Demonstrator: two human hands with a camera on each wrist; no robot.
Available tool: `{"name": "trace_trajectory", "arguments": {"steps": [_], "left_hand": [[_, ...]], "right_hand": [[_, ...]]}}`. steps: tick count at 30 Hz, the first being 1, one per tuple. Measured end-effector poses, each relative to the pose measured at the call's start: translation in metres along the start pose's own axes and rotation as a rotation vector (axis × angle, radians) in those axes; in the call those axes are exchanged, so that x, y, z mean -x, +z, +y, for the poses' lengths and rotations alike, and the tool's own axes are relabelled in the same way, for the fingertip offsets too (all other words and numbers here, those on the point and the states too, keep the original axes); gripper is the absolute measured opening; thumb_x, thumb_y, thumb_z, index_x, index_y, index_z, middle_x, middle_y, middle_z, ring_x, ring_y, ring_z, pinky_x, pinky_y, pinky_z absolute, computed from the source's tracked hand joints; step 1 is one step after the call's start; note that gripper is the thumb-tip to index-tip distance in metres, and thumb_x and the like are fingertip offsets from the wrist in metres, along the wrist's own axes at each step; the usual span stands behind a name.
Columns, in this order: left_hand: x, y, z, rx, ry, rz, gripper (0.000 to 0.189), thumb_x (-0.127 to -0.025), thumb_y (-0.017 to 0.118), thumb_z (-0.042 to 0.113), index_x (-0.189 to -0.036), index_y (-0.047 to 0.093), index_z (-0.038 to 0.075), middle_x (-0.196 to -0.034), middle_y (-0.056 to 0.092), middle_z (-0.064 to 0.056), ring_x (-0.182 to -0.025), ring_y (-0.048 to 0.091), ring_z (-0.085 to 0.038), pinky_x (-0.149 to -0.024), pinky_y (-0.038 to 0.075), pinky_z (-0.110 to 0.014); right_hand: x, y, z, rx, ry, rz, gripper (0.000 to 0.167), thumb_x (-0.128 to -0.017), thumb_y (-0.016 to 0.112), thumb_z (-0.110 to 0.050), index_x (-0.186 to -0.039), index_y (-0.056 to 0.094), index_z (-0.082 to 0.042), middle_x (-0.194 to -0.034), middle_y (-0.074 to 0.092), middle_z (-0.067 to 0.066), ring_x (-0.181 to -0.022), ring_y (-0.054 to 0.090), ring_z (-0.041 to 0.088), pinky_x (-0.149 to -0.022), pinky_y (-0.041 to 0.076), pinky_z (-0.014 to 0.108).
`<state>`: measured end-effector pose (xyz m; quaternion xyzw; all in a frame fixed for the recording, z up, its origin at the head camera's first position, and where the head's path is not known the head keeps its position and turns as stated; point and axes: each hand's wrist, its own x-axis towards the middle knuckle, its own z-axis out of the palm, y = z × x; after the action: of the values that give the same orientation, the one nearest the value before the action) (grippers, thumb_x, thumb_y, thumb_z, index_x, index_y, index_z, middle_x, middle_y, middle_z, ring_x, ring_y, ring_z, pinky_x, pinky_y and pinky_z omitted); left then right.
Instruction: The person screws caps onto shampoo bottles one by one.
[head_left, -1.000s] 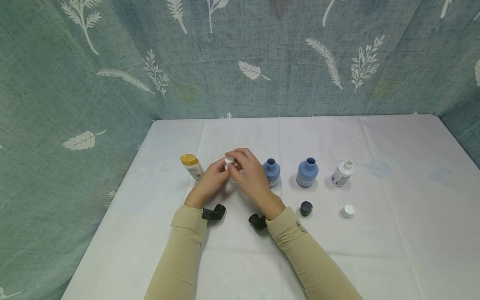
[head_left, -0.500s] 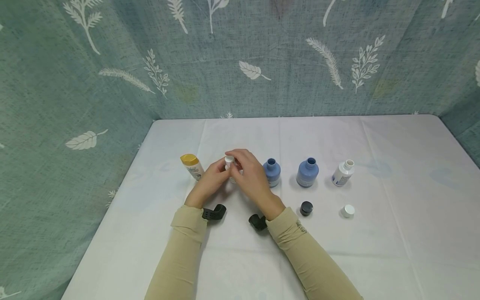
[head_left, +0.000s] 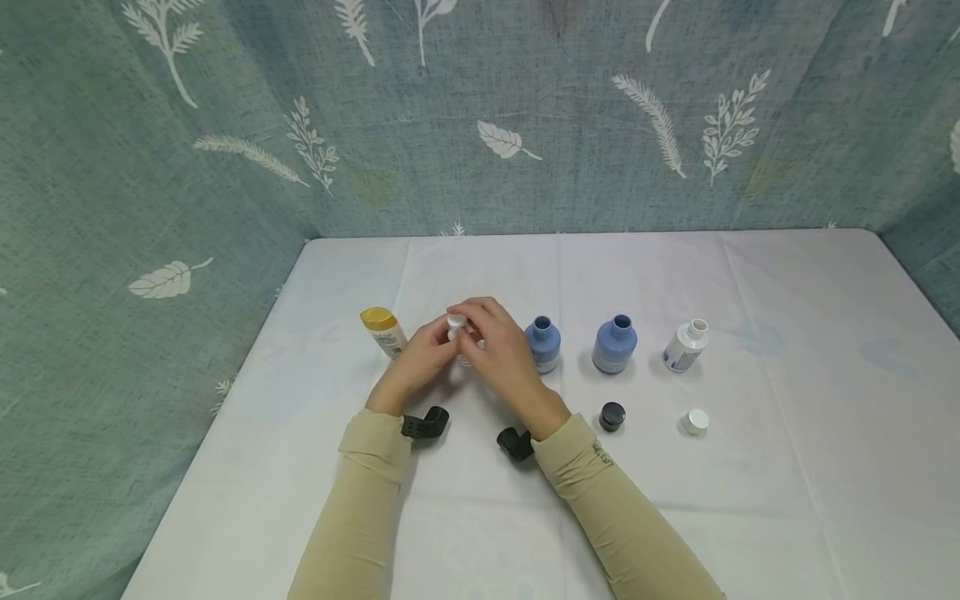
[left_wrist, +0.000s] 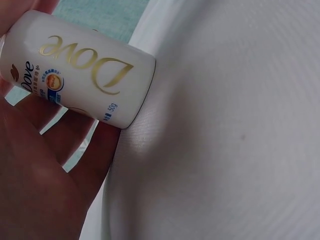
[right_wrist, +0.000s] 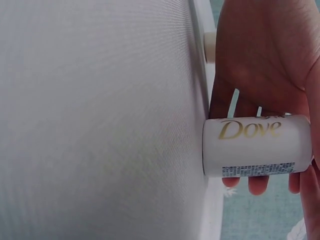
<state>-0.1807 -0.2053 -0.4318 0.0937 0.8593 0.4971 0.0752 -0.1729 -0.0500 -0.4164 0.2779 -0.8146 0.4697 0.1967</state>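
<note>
A small white Dove bottle [left_wrist: 85, 70] stands upright on the table between both hands. My left hand [head_left: 422, 364] grips its body, with several fingers showing behind the bottle in both wrist views. At the top, my right hand [head_left: 504, 350] pinches the white cap [head_left: 457, 321] between thumb and fingers. The right wrist view shows the bottle's base on the cloth, while the right hand's fingers [right_wrist: 311, 197] appear only at the right edge. How far the cap sits on the neck cannot be seen.
A yellow-capped white bottle [head_left: 384, 333] stands left. To the right are two uncapped blue bottles, one near [head_left: 543, 350] and one farther [head_left: 614, 350], and an uncapped white bottle [head_left: 684, 348]. A black cap [head_left: 612, 417] and a white screw cap [head_left: 696, 422] lie in front.
The left hand and the cap have shifted very slightly to the left. Both hands keep the same hold, and the other bottles and caps stay where they were.
</note>
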Motion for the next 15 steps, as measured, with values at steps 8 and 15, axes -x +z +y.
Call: {"name": "trace_trajectory", "arguments": {"steps": [8,15], "left_hand": [[-0.0022,-0.0008,-0.0042,-0.022,0.038,-0.001,0.036,-0.087,0.054,0.024,-0.122,0.051,0.016,-0.121,0.054,-0.001,-0.117,0.043,-0.016,-0.098,0.031,-0.040],[-0.0015,-0.0008,-0.0024,-0.038,0.040,-0.010,0.036,-0.088,0.054,0.027,-0.123,0.051,0.020,-0.119,0.054,0.002,-0.117,0.042,-0.013,-0.098,0.031,-0.040]], "right_hand": [[-0.0002,0.0013,-0.0012,0.030,0.009,0.005,0.026,-0.082,0.063,-0.013,-0.108,0.062,-0.014,-0.107,0.052,-0.001,-0.089,0.050,0.008,-0.074,0.042,0.022],[0.0007,0.0014,-0.0014,0.026,0.017,0.014,0.029,-0.080,0.065,-0.012,-0.109,0.061,-0.014,-0.108,0.051,0.000,-0.093,0.050,0.008,-0.076,0.042,0.022]]}}
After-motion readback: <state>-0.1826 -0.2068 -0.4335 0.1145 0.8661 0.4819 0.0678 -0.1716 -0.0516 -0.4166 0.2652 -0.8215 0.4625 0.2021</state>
